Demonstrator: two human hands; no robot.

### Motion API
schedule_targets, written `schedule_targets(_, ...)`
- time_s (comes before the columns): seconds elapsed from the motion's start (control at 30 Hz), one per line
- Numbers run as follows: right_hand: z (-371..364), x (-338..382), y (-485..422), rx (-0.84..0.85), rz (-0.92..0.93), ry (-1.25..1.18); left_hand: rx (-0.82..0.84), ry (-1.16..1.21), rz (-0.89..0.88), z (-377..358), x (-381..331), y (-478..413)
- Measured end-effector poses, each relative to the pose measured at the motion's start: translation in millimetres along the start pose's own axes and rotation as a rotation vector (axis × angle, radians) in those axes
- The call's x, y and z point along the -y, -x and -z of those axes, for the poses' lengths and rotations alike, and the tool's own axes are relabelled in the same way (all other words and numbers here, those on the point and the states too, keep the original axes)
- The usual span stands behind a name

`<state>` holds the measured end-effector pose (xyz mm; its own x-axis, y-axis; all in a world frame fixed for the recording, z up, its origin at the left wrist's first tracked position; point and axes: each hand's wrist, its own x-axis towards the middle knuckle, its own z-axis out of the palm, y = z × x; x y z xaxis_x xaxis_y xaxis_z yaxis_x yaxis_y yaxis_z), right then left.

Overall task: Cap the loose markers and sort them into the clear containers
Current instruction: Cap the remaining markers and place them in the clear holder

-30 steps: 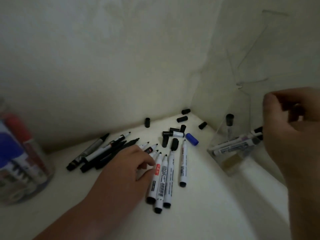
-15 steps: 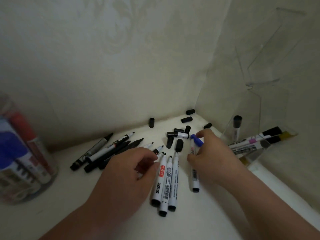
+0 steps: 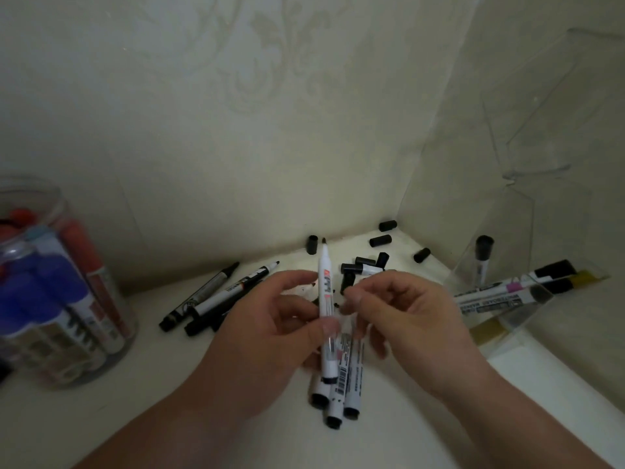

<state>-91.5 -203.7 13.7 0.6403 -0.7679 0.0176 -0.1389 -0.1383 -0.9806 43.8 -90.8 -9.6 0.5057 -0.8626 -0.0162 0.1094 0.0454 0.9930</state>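
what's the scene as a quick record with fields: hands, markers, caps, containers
left hand: grips a white marker, uncapped, tip up
right hand: fingers curled beside that marker; held item unclear
loose caps: black, scattered at the back
loose markers: white ones lying under the hands
jar: left, holds blue and red markers
clear holder: right, holds capped markers

Left grip (image 3: 270,319) and right grip (image 3: 412,319) are bare, forearms (image 3: 189,411) too.
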Motion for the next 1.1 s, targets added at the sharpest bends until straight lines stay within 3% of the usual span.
schedule_targets(0.07,10.8,-1.1,-5.0,-0.116,0.015,0.382,0.022,0.206,0.04,0.9,-1.7,-1.5)
schedule_targets(0.17,15.1,-5.5,-8.0,-0.036,-0.125,0.758,0.074,0.462,0.11,2.6,-1.5,-2.7)
schedule_targets(0.3,3.2,-11.4,-6.3,0.063,-0.233,0.871,0.143,0.537,0.133,0.7,-1.4,-2.9)
schedule_targets(0.6,5.4,-14.0,-7.4,0.061,-0.187,0.831,0.156,0.594,0.234,2.1,1.4,-5.3)
schedule_targets(0.8,23.0,-13.2,-24.0,-0.146,-0.002,0.759,0.072,0.505,0.181,1.4,5.7,-7.2)
schedule_targets(1.0,19.4,1.7,-68.7,-0.139,0.233,1.081,0.0,0.447,0.131,0.8,4.8,-6.8)
schedule_targets(1.1,18.5,13.1,-102.2,0.016,0.179,1.217,-0.001,0.439,0.123,1.0,2.9,-5.0)
